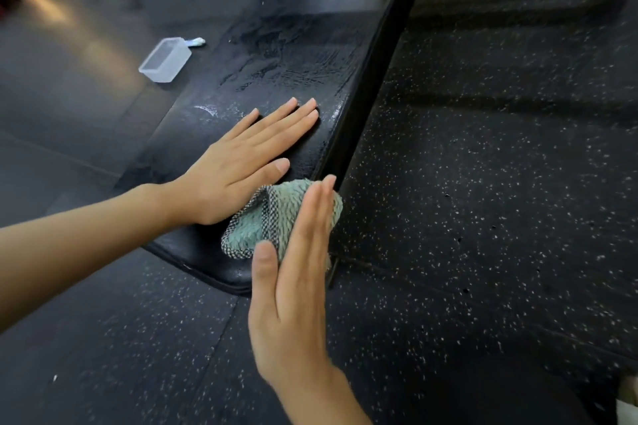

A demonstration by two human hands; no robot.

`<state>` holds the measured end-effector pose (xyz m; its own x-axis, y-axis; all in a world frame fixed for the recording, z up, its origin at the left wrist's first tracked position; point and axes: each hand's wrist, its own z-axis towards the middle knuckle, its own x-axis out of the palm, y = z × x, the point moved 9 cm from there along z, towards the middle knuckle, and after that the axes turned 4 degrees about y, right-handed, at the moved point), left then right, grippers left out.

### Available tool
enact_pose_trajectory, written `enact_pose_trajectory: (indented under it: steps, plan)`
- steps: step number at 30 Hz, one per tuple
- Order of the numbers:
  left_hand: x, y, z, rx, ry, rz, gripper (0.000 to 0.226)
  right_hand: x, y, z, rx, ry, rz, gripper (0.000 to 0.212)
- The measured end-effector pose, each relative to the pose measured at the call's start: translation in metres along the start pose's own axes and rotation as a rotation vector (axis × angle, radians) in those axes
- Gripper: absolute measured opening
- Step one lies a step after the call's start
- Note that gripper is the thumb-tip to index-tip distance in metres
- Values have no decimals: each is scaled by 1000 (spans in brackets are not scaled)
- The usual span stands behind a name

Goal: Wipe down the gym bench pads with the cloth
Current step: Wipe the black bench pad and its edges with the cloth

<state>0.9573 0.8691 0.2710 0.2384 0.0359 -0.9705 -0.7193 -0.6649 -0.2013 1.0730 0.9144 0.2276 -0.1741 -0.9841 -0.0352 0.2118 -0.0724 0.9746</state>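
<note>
A black gym bench pad runs from the near centre up and away, its surface streaked with wet smears. My left hand lies flat on the pad's near end, fingers straight and together. A fluffy teal cloth with a checkered border sits bunched at the pad's near right edge. My right hand presses against the cloth from the right with straight fingers, thumb at the cloth's lower edge. Part of the cloth is hidden behind that hand.
A clear plastic tub stands on the dark floor left of the bench, with a small white and blue object beside it. Black frame bars run along the pad's right side. Speckled rubber flooring surrounds the bench.
</note>
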Motion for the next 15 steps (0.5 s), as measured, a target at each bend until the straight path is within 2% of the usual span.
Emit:
enact_pose_trajectory:
  steps: [6, 10, 15]
  plan:
    - [2, 1, 2, -2, -11, -4, 60, -16, -9, 54, -40, 11, -10, 65]
    - [1, -1, 2, 22, -31, -8, 56, -27, -15, 90, -48, 5, -52, 66]
    - [2, 1, 3, 14, -29, -2, 55, -23, -12, 69, -54, 17, -51, 65]
